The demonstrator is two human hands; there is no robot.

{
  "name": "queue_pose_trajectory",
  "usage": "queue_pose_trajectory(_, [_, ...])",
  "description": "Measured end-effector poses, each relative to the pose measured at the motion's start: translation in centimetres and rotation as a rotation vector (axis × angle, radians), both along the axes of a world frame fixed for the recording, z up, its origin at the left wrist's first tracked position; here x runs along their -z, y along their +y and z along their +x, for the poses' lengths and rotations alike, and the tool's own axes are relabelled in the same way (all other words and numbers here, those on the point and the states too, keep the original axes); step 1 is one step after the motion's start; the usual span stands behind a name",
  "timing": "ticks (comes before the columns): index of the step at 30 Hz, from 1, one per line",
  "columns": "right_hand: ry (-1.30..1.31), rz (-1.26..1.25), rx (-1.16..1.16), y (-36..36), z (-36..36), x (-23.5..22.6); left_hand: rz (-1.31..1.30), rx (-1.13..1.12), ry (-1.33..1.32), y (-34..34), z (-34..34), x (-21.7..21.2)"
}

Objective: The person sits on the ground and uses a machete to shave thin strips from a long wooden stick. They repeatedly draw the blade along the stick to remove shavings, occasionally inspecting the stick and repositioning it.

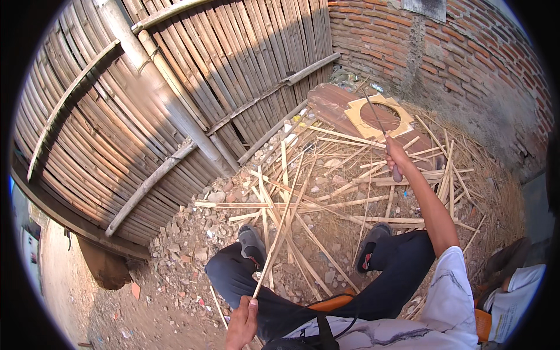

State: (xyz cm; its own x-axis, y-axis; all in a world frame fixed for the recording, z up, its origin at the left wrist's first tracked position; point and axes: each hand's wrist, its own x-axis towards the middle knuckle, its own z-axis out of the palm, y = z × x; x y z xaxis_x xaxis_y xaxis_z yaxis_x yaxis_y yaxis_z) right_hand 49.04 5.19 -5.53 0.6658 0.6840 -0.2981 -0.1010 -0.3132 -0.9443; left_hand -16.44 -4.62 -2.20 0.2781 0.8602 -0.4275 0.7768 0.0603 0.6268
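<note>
Two grips, well apart. Left hand point(242, 322), low near the bottom edge, pinched shut around the near end of a long bamboo strip point(279, 230). From that grip, long axis running up and slightly right, over the left knee, past the left shoe point(252, 244), far tip reaching toward the litter of split bamboo point(350, 175) on the ground. Right hand point(396, 158), arm stretched out and raised, fist closed tight on the handle of a long knife point(376, 119); blade thin, pointing up and a little left toward the cut-out wooden board point(379, 116) by the brick wall point(466, 52). Blade held beyond and right of the strip's far end, not touching it. Left hand nearer the strip; right hand clear of it. Bamboo fence point(146, 116) at left.
</note>
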Motion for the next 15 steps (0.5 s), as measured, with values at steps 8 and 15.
queue_pose_trajectory(8, [0.771, -0.029, -0.213, -5.2, -9.0, 1.2, -0.069, -0.086, -0.378, 4.2, 4.9, 0.6])
queue_pose_trajectory(15, [0.079, 0.179, -0.231, -9.3, -19.4, -3.6, 0.274, 0.138, -0.387, 5.3, 10.9, -0.3])
